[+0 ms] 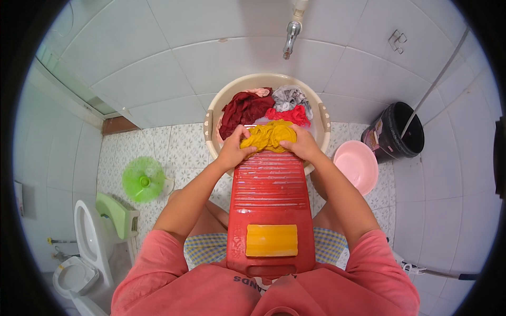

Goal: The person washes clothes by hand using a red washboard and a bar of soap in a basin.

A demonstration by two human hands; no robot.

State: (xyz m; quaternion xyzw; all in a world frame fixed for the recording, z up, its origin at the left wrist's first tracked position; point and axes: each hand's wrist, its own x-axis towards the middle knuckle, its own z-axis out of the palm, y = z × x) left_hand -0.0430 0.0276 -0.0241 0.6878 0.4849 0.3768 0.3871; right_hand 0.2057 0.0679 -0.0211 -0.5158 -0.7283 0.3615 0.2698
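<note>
Both hands grip a bunched wet yellow cloth (270, 136) at the top end of a red plastic washboard (272, 181). My left hand (237, 148) holds the cloth's left end, and my right hand (301, 143) holds its right end. The washboard leans from my lap into a round cream plastic tub (221, 94). Inside the tub, beyond the yellow cloth, lie dark red cloth (247, 110), bright red cloth (290, 115) and grey patterned cloth (292, 98), with some cloudy water between them. A yellow bar of laundry soap (272, 240) rests on the washboard's near end.
A metal tap (291, 37) hangs on the tiled wall above the tub. At the right stand a pink plastic basin (356, 166) and a black bucket (389, 136). On the left are a translucent green plastic item (143, 179), a green and white stool (114, 213) and a white toilet (89, 233).
</note>
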